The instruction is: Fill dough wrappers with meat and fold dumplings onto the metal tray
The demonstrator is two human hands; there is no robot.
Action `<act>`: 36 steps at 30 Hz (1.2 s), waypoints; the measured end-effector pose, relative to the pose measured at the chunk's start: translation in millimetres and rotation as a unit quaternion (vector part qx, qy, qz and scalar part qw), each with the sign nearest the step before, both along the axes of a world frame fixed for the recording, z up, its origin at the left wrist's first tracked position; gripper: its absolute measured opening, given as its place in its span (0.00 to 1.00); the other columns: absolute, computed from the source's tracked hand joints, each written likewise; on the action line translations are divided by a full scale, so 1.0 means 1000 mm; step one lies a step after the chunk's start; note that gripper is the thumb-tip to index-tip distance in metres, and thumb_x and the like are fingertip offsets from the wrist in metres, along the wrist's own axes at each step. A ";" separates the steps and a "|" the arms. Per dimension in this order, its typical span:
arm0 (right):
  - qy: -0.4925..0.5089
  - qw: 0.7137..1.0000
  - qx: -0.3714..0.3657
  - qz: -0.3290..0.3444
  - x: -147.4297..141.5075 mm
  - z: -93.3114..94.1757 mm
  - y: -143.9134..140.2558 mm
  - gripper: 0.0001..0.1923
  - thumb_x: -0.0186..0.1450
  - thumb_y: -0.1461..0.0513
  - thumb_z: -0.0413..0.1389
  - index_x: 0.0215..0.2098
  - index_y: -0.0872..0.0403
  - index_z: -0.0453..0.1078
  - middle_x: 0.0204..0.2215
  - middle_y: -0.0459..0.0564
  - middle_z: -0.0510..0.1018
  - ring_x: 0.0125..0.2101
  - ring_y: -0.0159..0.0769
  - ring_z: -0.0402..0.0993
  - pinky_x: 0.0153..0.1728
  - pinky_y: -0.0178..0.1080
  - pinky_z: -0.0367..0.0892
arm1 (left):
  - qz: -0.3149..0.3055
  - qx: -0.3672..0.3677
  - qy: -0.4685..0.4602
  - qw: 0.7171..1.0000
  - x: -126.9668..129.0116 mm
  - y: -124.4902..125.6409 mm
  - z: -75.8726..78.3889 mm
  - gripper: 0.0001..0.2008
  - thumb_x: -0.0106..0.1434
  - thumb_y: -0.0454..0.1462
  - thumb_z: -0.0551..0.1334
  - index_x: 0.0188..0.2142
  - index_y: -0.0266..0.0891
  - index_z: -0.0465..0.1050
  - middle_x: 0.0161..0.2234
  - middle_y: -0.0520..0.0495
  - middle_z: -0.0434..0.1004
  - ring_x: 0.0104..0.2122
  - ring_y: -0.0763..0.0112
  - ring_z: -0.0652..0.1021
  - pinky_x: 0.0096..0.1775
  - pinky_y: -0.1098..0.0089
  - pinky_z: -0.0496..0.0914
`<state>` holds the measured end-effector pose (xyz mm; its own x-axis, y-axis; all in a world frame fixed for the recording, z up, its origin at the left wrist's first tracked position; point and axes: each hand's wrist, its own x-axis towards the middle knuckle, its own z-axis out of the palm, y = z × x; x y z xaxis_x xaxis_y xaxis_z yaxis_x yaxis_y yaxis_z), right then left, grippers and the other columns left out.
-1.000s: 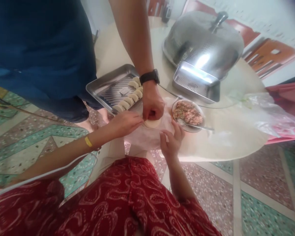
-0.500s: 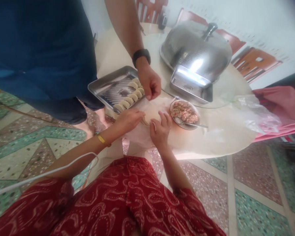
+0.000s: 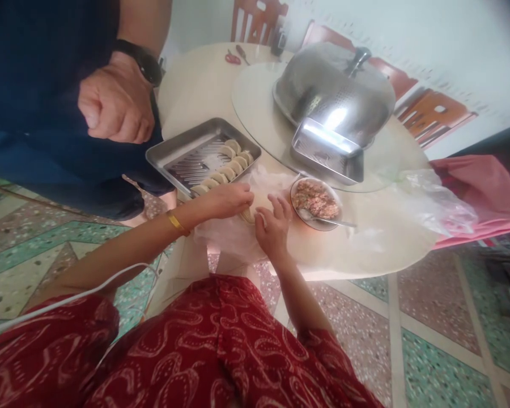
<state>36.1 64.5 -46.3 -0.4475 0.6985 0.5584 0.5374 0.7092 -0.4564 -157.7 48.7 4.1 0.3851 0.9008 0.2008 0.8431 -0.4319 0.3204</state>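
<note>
Dumpling wrapper (image 3: 249, 214) pinched between left hand (image 3: 232, 199) and right hand (image 3: 274, 225) – both gripping it, beside filling bowl (image 3: 317, 202) and steel tray (image 3: 204, 156).

Head camera, steep downward view, close over table (image 3: 399, 238) edge.

Pale round dumpling wrappers (image 3: 247, 214) stacked flat on my clear plastic sheet (image 3: 225, 235), table edge, just beside filling bowl (image 3: 317, 203)
</note>
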 end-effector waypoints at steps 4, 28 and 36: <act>-0.005 1.000 0.009 0.008 -0.002 0.003 0.004 0.09 0.66 0.59 0.54 0.38 0.50 0.76 0.57 0.57 0.72 0.62 0.52 0.58 0.61 0.59 0.56 | 0.000 -0.006 0.002 1.000 0.001 0.013 0.001 0.09 0.65 0.34 0.56 0.32 0.36 0.74 0.32 0.46 0.70 0.32 0.68 0.72 0.35 0.69 0.63; 0.008 0.997 -0.052 0.047 -0.003 0.066 0.059 0.07 0.61 0.62 0.57 0.28 0.49 0.77 0.49 0.51 0.79 0.56 0.45 0.67 0.61 0.52 0.58 | 0.201 -0.299 -0.816 0.452 0.081 0.007 -0.006 0.24 0.72 0.48 0.37 0.30 0.41 0.63 0.27 0.46 0.68 0.33 0.69 0.76 0.43 0.69 0.75; 0.073 0.989 -0.126 0.014 0.000 0.077 0.079 0.07 0.62 0.59 0.57 0.29 0.50 0.77 0.49 0.52 0.79 0.53 0.44 0.71 0.57 0.51 0.63 | 0.174 -0.247 -0.773 0.559 0.079 0.015 -0.015 0.25 0.70 0.51 0.34 0.30 0.42 0.61 0.29 0.43 0.71 0.34 0.65 0.78 0.45 0.62 0.75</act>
